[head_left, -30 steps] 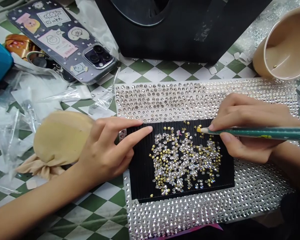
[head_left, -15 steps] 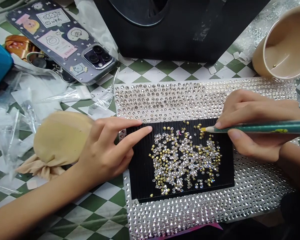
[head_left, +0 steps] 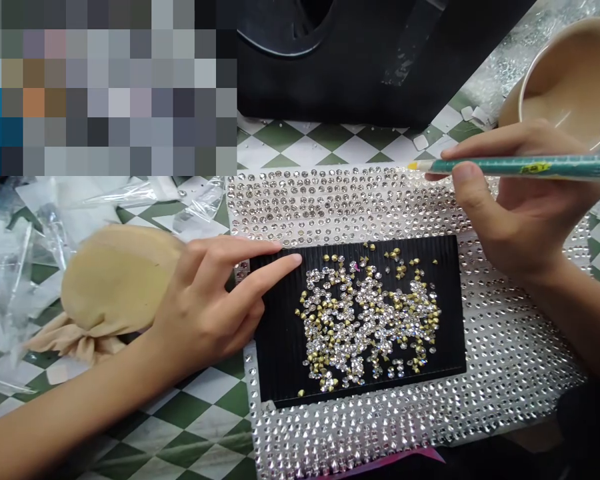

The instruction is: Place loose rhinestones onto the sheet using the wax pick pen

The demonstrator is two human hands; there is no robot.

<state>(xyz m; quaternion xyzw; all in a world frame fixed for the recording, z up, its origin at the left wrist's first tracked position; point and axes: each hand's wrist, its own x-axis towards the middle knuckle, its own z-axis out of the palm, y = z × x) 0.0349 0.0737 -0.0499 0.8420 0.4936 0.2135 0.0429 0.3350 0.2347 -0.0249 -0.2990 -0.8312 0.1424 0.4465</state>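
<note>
My left hand (head_left: 205, 313) lies at the left end of a black ridged tray (head_left: 280, 353), with its fingertips resting on the tray. Heaped on the tray is a scattered mass of small crystal rhinestones (head_left: 365, 320), many lying with gold points up. My right hand (head_left: 515, 207) is shut on a green wax-tipped picking pencil (head_left: 525, 167). It is raised beyond the tray, and the pencil's pale yellow tip (head_left: 413, 166) points left above a sheet of rows of rhinestones (head_left: 340, 207).
A beige cup (head_left: 570, 73) lies tilted at top right, next to a large black box (head_left: 375, 67). A stuffed beige fabric pouch (head_left: 115, 280) and crumpled clear plastic bags (head_left: 20, 280) lie on green-and-white checkered cloth (head_left: 190, 427). The top left is pixelated.
My right hand has lifted the pencil away from the tray's far right corner, moving it upward over the rhinestone sheet. My left hand has stayed on the tray.
</note>
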